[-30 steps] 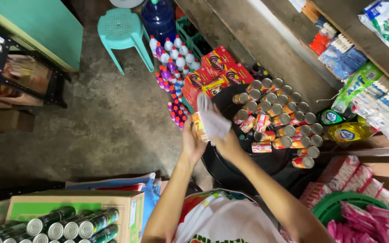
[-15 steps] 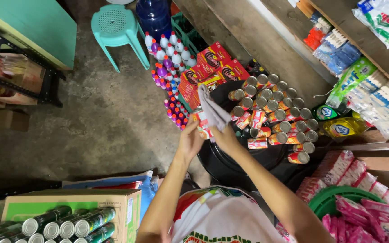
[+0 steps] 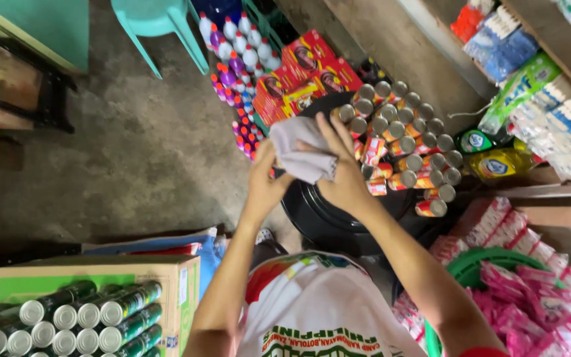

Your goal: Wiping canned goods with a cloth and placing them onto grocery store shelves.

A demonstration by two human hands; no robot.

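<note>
At the far left an open brown cardboard box (image 3: 100, 284) holds green-labelled metal cans (image 3: 80, 317) lying on their sides. Above the grey concrete floor (image 3: 133, 152), the left hand (image 3: 266, 182) and the right hand (image 3: 345, 175) are both closed on a crumpled pale grey cloth (image 3: 302, 152) (held between them, over a black round tub (image 3: 338, 218)). Just right of the cloth stand red-labelled tins with silver lids (image 3: 401, 142), then pink sachet packs (image 3: 530, 297).
</note>
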